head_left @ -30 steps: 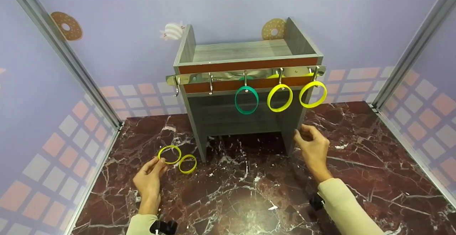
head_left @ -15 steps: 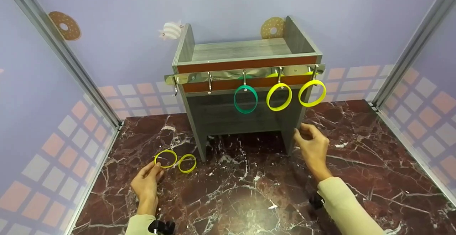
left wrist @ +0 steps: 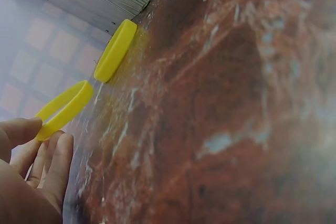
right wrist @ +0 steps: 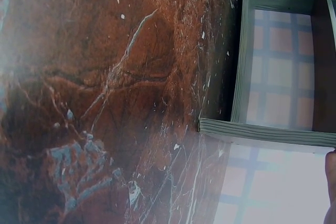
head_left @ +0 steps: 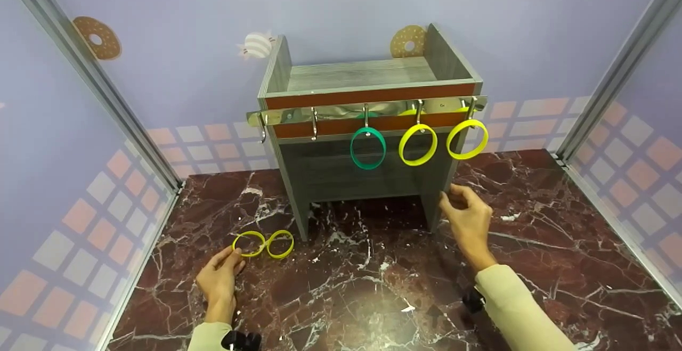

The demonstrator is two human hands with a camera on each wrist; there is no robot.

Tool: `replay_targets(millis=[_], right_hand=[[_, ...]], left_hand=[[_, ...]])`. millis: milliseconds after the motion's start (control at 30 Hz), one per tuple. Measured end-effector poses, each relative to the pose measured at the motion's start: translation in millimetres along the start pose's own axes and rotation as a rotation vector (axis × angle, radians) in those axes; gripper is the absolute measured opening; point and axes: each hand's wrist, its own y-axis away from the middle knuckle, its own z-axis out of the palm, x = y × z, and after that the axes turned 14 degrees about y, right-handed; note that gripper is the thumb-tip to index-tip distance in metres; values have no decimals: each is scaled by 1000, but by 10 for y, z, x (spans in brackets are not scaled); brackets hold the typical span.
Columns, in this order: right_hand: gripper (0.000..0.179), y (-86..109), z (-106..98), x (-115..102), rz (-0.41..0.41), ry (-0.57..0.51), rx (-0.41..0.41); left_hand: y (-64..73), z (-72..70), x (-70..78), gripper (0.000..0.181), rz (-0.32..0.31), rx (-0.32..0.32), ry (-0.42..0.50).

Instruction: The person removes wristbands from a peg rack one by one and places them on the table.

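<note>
My left hand (head_left: 217,282) pinches the near edge of a yellow wristband (left wrist: 68,109) between thumb and fingers, low over the marble tabletop. Right beside that band, a second yellow wristband (head_left: 280,244) lies by the left leg of a grey wooden stand (head_left: 367,178). My right hand (head_left: 469,223) grips the front edge of the stand's right side panel with curled thumb and fingers; only a fingertip (right wrist: 331,182) enters the right wrist view. From the stand's metal hook rail (head_left: 341,112) hang a green wristband (head_left: 352,154) and two yellow wristbands, the outer one (head_left: 467,156) at the far right.
Two bare hooks, a left end hook (head_left: 262,130) and its neighbour hook (head_left: 314,127), are on the rail. Lilac walls (head_left: 186,37) with printed pictures enclose the marble tabletop (head_left: 341,298) at the back and both sides.
My left hand has drawn back slightly, and the pinched wristband has dropped lower to line up beside the other one. My right hand stays at the stand.
</note>
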Motion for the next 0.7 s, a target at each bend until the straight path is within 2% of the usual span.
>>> replay_targets(millis=[300, 533, 633, 700], right_hand=[[16, 6, 8, 5, -4, 22, 11], [16, 5, 10, -5, -4, 24, 15], [16, 5, 4, -47, -2, 38, 19], [17, 9, 0, -94, -1, 44, 24]], left_hand=[[-3, -25, -29, 41, -9, -26, -53], [18, -22, -24, 37, 32, -37, -156], [20, -27, -22, 33, 79, -35, -254], [22, -32, -16, 30, 127, -23, -362]])
